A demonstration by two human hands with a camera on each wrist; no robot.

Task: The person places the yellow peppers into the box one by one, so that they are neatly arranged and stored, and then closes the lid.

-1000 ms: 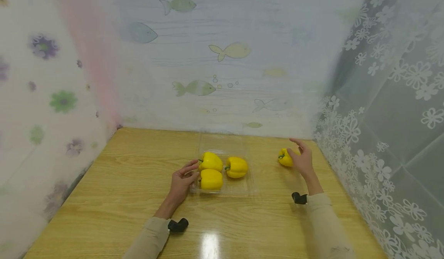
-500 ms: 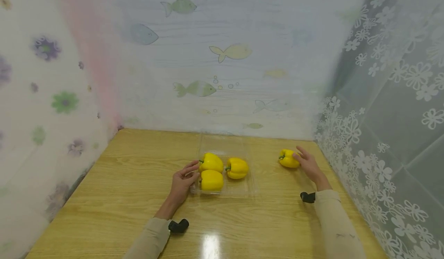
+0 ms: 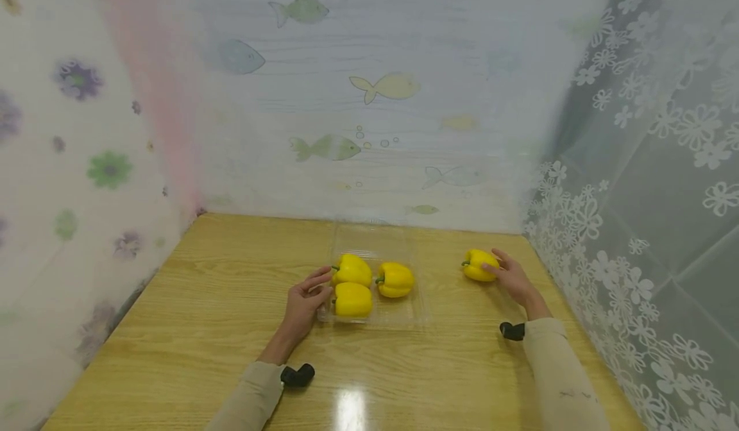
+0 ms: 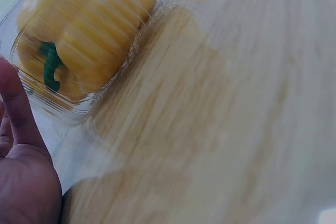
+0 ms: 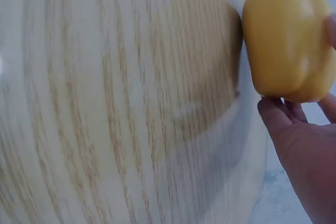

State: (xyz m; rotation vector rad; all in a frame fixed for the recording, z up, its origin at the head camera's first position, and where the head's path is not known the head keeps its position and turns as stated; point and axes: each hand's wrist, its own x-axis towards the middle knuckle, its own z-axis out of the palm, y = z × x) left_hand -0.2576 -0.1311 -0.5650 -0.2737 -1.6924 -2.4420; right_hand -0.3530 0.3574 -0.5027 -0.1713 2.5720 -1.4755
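Observation:
Toward the right of the head view, my right hand (image 3: 516, 281) holds a yellow bell pepper (image 3: 480, 265) by its end, its green stem facing left. The right wrist view shows the same pepper (image 5: 286, 40) with fingertips under its end and another finger along its far side. My left hand (image 3: 301, 303) rests at the left wall of a clear plastic clamshell box (image 3: 398, 315), its fingers extended against the side. Inside the box lie three more yellow peppers: a back-left one (image 3: 352, 269), a front-left one (image 3: 353, 300) and a right one (image 3: 395, 280).
The box's transparent lid (image 3: 372, 237) is folded back toward the rear wall. A wooden table (image 3: 231, 290) carries everything, with a fish-patterned sheet (image 3: 387, 84) behind it and patterned curtains at both sides.
My right hand has shifted right around the far end of the outer pepper and now grips it; the pepper has moved only slightly. My left hand and the box stay in place.

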